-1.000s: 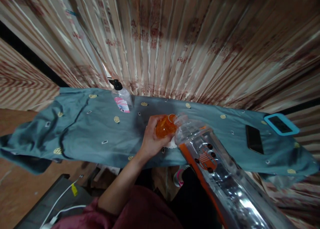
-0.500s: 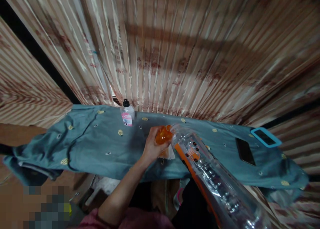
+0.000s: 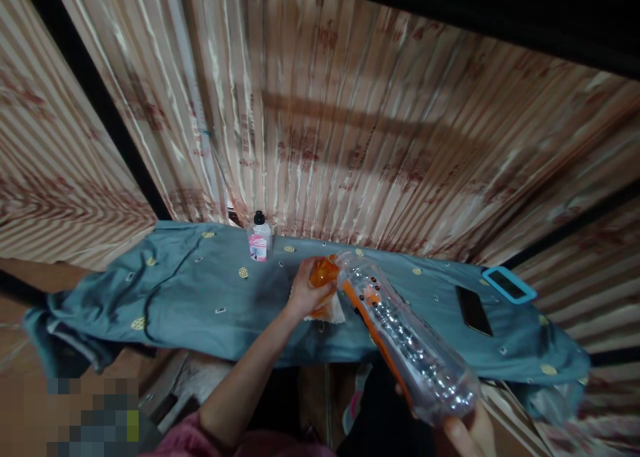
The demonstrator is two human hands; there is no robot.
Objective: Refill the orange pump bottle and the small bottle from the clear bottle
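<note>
Since a second ago the view has pulled back, so the right hand [image 3: 467,434] now shows at the lower edge, gripping the base of the clear plastic bottle [image 3: 400,337]. The bottle tilts with its mouth against the orange cup [image 3: 323,274], which the left hand [image 3: 305,290] wraps above the teal cloth [image 3: 190,297] on the surface. A small pump bottle [image 3: 259,238] stands behind; two phones [image 3: 473,310] lie at right.

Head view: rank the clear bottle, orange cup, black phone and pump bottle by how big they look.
1. Clear bottle, though it is nearest the camera.
2. Black phone.
3. Orange cup and pump bottle look alike; unranked.
</note>
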